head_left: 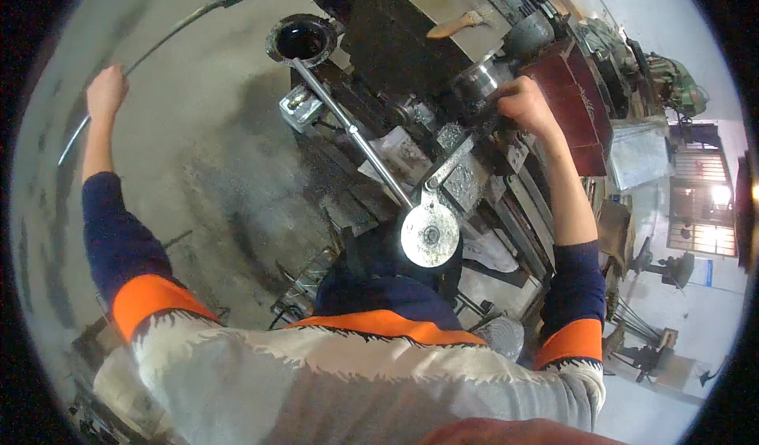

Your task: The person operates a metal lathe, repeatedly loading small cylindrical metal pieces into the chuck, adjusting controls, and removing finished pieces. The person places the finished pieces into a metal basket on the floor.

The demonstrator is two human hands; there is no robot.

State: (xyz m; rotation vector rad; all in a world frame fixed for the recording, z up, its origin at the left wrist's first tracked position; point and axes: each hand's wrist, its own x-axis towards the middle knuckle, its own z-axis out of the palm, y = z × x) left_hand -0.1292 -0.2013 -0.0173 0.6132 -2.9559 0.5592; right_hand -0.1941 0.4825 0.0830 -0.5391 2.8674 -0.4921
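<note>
Out to the left, my left hand (pixel 107 93) is closed around a long thin metal rod (pixel 170 34), whose bare end sticks out below the fist. The rod runs up to dark machinery at the top of the view. My right hand (pixel 526 107) is closed, fingers curled, beside a shiny metal cylinder (pixel 476 81) on the machine; what it grips is hidden. Between my arms, a round pale metal disc (pixel 431 235) with a centre hub sits on jointed metal bars. A slim silver bar (pixel 352 129) slants from it towards a dark, greasy ring-shaped cup (pixel 302 40).
A wooden-handled brush (pixel 455 26) lies on a flat surface at the top. Beyond my right hand stands a reddish-brown metal box (pixel 565 101) with shavings. Metal shavings (pixel 458 178) and papers (pixel 394 151) cover the machine bed. A small shiny box (pixel 302 107) sits below the cup.
</note>
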